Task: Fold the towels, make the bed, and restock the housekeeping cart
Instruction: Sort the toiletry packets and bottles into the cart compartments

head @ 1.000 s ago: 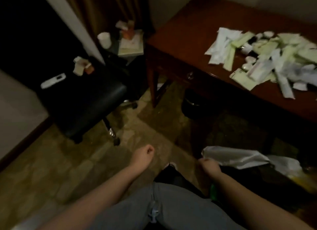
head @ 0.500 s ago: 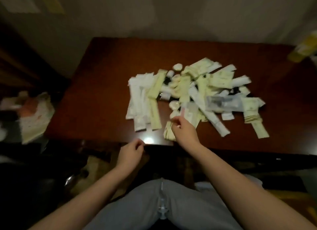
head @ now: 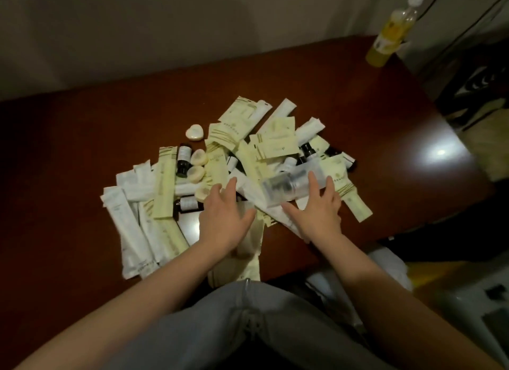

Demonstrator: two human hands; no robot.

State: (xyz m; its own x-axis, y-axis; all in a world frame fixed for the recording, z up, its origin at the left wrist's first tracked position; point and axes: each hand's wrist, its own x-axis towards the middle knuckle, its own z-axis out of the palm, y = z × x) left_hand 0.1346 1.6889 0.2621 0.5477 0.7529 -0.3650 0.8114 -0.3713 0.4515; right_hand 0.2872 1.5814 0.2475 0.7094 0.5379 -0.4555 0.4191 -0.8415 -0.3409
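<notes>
Sachets (head: 275,143) lay heaped under and beyond my left hand (head: 224,218) and right hand (head: 319,212), both spread flat; seemingly light, slippery, best scooped from the edges.

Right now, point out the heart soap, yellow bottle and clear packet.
heart soap (head: 194,132), head view, centre of its top.
yellow bottle (head: 388,36), head view, its label.
clear packet (head: 288,185), head view, its middle.

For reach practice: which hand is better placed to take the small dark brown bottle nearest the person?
Left, probably: the left hand is beside the small dark brown bottle; the right hand lies over a clear plastic packet.
</notes>
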